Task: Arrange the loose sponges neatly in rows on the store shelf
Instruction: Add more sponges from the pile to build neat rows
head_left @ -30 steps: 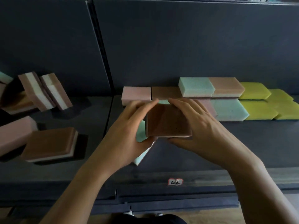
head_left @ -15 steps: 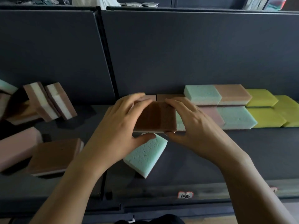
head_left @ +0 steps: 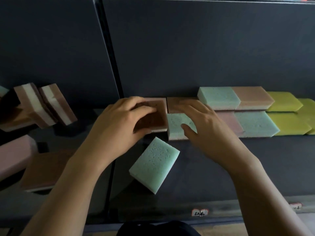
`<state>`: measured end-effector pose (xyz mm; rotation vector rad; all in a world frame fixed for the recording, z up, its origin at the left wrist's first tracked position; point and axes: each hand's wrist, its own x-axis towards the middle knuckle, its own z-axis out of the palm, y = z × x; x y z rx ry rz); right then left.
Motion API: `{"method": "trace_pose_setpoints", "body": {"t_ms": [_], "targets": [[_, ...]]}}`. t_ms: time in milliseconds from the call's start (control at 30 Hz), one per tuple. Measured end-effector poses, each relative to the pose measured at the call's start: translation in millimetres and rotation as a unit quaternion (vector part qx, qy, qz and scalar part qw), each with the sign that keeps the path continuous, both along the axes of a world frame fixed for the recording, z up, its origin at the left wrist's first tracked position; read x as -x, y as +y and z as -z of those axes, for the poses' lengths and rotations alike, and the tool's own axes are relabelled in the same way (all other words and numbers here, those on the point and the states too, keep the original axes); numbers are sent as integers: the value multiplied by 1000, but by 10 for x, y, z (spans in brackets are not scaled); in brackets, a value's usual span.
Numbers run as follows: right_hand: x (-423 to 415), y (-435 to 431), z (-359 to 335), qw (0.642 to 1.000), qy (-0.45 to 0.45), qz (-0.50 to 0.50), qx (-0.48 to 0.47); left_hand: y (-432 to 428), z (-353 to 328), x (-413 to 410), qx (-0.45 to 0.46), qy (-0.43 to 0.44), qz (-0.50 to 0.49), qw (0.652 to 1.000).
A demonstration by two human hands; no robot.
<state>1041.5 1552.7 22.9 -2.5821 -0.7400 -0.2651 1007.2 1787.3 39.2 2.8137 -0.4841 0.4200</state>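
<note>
Here the left hand (head_left: 122, 121) grasps a brown sponge (head_left: 157, 116), fingers curled over its top and thumb at its near edge. The sponge lies under those fingers at the left end of the front row on the shelf (head_left: 221, 167), tight against a mint sponge (head_left: 175, 122) on its right. The right hand (head_left: 204, 126) is released and holds nothing. Its fingers lie spread and relaxed across that mint sponge and the second brown sponge (head_left: 175, 102) behind it, the thumb tip resting on the mint top. Nearer the person, below the gap between the hands, a loose mint sponge (head_left: 155, 166) lies askew on the shelf, touched by neither hand. Rightward the rows run on through a raised mint block (head_left: 218, 97), a peach sponge (head_left: 252, 97) and yellow sponges (head_left: 288, 124). In the left bay, well apart from the hands, two brown-and-white sponges (head_left: 34, 104) lean together. A pink sponge (head_left: 15, 152) and a flat brown one (head_left: 44, 169) lie nearer, the latter partly behind the left forearm.
</note>
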Motion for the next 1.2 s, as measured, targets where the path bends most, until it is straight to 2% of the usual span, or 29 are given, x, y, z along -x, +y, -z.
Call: {"method": "trace_pose_setpoints", "body": {"t_ms": [267, 533, 867, 1200], "targets": [[-129, -11, 244, 998, 46, 20, 36, 0, 159, -124, -3, 37, -2, 999], [-136, -21, 261, 998, 55, 23, 31, 32, 190, -76, 0, 46, 2, 999], [-126, -20, 244, 997, 72, 27, 31, 29, 286, -80, 14, 96, 16, 995], [-119, -5, 242, 996, 73, 29, 32, 30, 370, -86, 28, 82, 22, 996]]}}
